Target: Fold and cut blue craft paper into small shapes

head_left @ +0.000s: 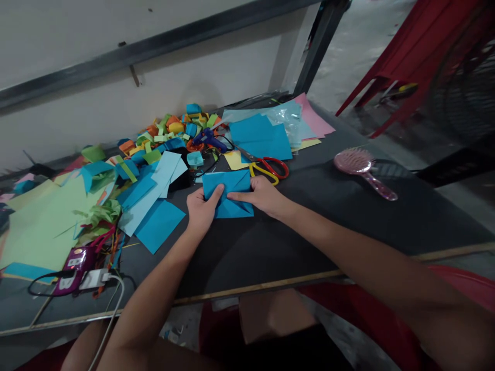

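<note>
A folded sheet of blue paper (235, 180) is held between both hands above the dark table, its creases showing on the upper face. My left hand (203, 206) grips the left edge, thumb on top and fingers hidden beneath. On the opposite edge, my right hand (265, 197) pinches the paper, with the thumb pointing inward across it. Just beyond the right hand lie scissors (270, 170) with red and yellow handles. Left of the left hand, a loose blue paper square (160, 224) rests near light blue strips (152, 196).
Folded colored paper pieces (166, 131) pile up by the wall, beside a blue glue gun (211, 138). Blue sheets (261, 136) lie at the back. A pink hairbrush (363, 170) sits right; a purple power strip (77, 265) with a white cable sits left. A fan (467, 87) stands at far right.
</note>
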A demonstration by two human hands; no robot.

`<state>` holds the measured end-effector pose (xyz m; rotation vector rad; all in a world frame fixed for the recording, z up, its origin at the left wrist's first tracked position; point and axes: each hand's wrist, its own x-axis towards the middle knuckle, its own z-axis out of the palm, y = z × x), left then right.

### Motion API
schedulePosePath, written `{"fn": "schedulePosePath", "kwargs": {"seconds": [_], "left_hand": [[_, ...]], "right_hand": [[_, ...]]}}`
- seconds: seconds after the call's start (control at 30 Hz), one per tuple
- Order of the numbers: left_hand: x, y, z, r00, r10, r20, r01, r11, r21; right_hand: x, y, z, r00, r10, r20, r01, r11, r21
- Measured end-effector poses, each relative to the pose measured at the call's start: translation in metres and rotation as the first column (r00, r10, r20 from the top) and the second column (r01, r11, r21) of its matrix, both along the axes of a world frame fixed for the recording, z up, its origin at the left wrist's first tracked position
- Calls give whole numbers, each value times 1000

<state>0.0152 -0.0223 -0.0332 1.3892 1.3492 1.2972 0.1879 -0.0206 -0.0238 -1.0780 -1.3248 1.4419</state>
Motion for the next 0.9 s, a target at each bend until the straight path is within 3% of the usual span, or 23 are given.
{"fn": "schedulePosePath", "kwargs": {"seconds": [0.13, 0.33, 0.53, 0.73, 0.9], "left_hand": [[0, 2, 0, 1000, 22, 9, -23, 999, 36], [1, 1, 3, 999, 38, 33, -40, 998, 53], [-1, 2, 1, 1000, 16, 14, -17, 999, 38], [-1, 0, 2, 999, 40, -18, -38, 993, 109], [-1, 0, 2, 997, 36, -70, -28, 993, 117]], "right_hand": [[-1, -5, -4, 980, -168, 106, 136, 958, 253], [0, -11, 0, 937, -213, 277, 65, 885, 461], [4, -15, 9, 932, -197, 305, 45, 897, 439], [0, -12, 2, 904, -287, 316, 120, 881, 457], [-1, -8, -1, 932, -243, 268, 126, 912, 391]]}}
